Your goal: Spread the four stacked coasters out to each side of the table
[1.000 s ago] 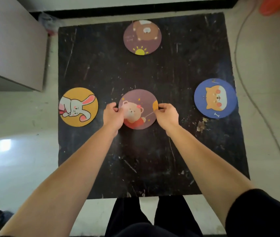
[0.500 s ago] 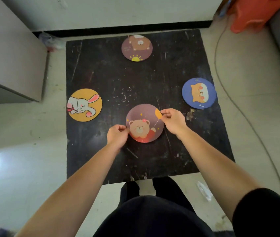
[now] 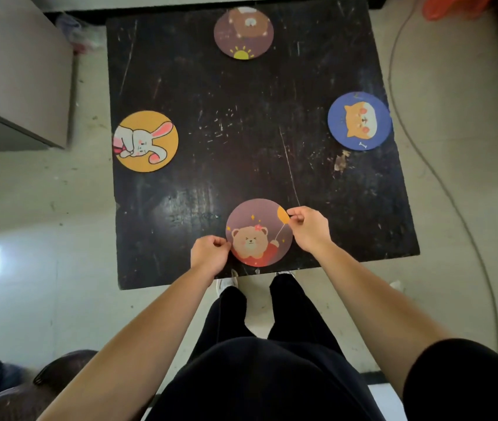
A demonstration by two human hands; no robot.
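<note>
A mauve bear coaster (image 3: 255, 230) lies near the front edge of the black table (image 3: 241, 147). My left hand (image 3: 209, 253) pinches its lower left rim and my right hand (image 3: 310, 227) pinches its upper right rim. A yellow rabbit coaster (image 3: 146, 141) rests at the left side. At the right side sits a blue dog coaster (image 3: 360, 120). A brown bear coaster with a sun (image 3: 243, 32) lies at the far edge.
A grey cabinet (image 3: 13, 71) stands left of the table. A cable (image 3: 442, 183) runs along the floor on the right, with an orange object (image 3: 454, 4) at the far right corner. My legs (image 3: 272, 314) stand just before the table's front edge.
Both hands have drawn the mauve bear coaster from the table's middle toward the front edge. The other three coasters have stayed where they were.
</note>
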